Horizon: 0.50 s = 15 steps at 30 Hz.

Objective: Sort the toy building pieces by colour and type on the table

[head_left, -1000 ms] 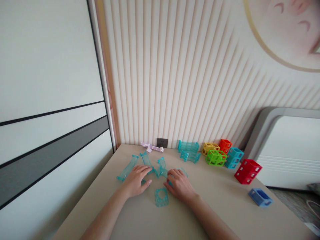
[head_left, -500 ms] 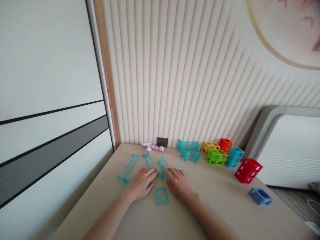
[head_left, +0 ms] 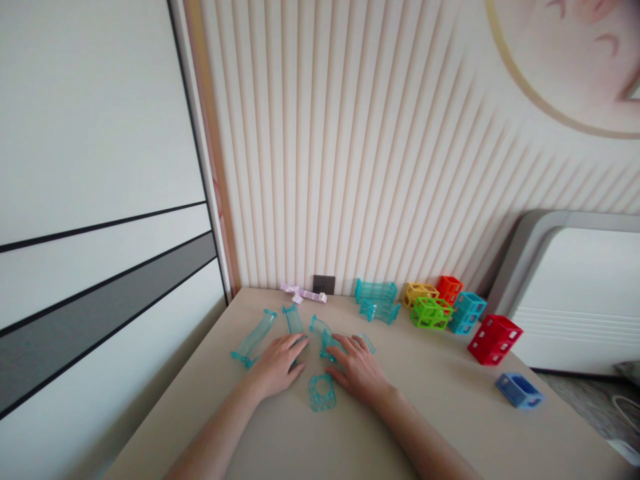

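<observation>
Two bare forearms are reaching forward from the bottom edge across a beige table (head_left: 450,427). Between the wrists, a flat teal square (head_left: 322,392) with a cut-out middle is lying on the table. It is sitting just beside both hands, and as far as can be seen it is touching neither.

The left hand (head_left: 277,365) is resting palm down and released, fingers loosely spread. Its fingertips are meeting the near end of a short teal track (head_left: 293,319). The right hand (head_left: 358,371) is also lying palm down, its fingers bending over the near end of a teal curve (head_left: 320,326). Whether they are gripping it cannot be told. A small teal piece (head_left: 369,343) is peeping out just beyond the right knuckles. Left of the left hand, a long track (head_left: 254,337) is lying at a slant.

To the right, well apart from the hands, a blue block (head_left: 520,390) is sitting near the table's edge, with a red block (head_left: 495,340) beyond it. Farther back, a green block (head_left: 431,313), a cyan block (head_left: 467,312), a yellow block (head_left: 420,293) and an orange block (head_left: 449,289) are clustering together. Left of them, teal rails (head_left: 377,300) are sitting close to the wall. A lilac piece (head_left: 304,294) is lying by a dark socket (head_left: 324,285) at the foot of the slatted cream wall (head_left: 350,167).
</observation>
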### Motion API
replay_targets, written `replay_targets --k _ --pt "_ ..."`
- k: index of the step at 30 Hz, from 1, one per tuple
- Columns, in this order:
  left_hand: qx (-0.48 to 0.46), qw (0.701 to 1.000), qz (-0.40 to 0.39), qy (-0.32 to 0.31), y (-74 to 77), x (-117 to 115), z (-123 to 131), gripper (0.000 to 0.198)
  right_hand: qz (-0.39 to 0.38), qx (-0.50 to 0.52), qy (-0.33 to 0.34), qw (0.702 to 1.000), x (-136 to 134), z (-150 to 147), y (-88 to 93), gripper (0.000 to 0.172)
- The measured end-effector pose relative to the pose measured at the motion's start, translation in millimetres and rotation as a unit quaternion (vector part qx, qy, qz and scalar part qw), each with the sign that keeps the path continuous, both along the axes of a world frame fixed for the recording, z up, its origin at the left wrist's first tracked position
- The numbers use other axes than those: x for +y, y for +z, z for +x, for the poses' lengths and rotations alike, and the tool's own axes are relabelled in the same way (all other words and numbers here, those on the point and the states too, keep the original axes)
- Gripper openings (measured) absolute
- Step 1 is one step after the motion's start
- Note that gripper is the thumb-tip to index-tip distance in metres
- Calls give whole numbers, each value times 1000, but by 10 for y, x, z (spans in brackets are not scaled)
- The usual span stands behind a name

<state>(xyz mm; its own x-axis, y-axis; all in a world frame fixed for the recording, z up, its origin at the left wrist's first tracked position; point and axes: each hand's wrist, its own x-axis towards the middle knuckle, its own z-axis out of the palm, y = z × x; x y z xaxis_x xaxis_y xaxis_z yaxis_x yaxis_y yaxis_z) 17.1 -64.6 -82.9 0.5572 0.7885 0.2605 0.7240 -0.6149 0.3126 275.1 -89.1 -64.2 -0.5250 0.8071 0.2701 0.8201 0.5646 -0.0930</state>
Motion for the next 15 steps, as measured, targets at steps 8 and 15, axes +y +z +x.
replay_targets --k 8,15 --pt "-9 999 40 21 97 -15 -6 58 17 -3 -7 1000 49 -8 -75 21" --pt "-47 996 67 30 48 44 5 57 28 33 14 999 51 -6 -85 19"
